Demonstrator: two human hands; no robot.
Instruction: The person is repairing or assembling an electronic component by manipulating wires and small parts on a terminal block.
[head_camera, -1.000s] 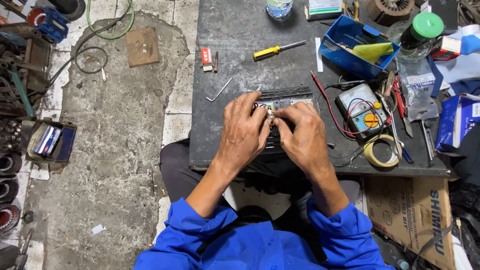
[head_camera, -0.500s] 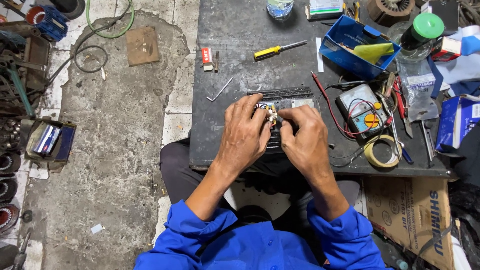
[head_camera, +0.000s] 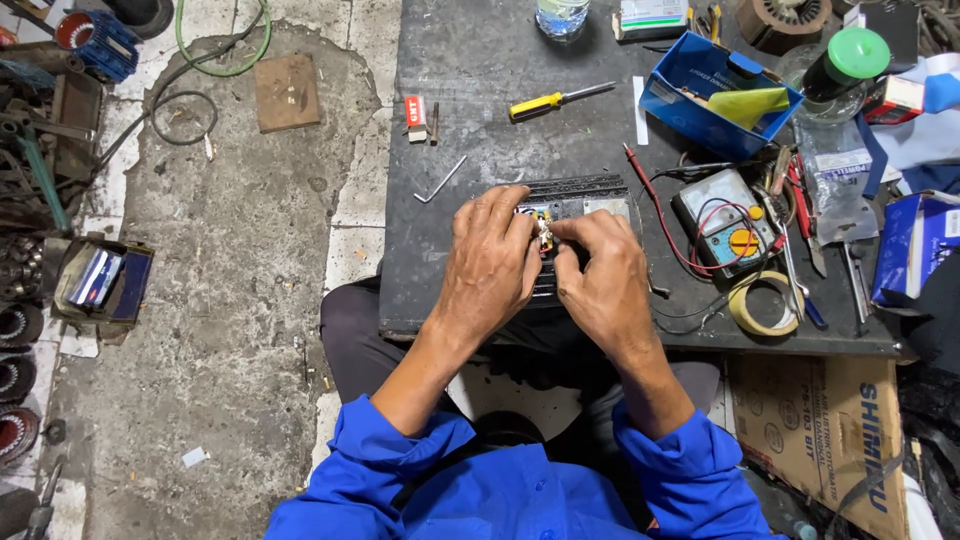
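Observation:
Both my hands meet over a black finned electronic unit (head_camera: 575, 190) lying on the dark worktable (head_camera: 480, 120). My left hand (head_camera: 490, 265) covers its left part, fingertips pinching a small bundle of wire ends (head_camera: 545, 235). My right hand (head_camera: 600, 280) grips the same wire ends from the right, thumb and forefinger closed on them. The unit's lower half is hidden under my hands.
An analogue multimeter (head_camera: 722, 222) with red and black leads lies right of the unit, a tape roll (head_camera: 762, 303) below it. A yellow screwdriver (head_camera: 555, 100), hex key (head_camera: 440, 180), blue box (head_camera: 720, 95), green-lidded jar (head_camera: 840, 65) and hand tools (head_camera: 800, 210) surround. Motor parts (head_camera: 30, 180) crowd the floor at left.
My hands have stayed over the unit; the fingers have shifted slightly on the wire ends, with the right fingertips drawn closer to the left ones.

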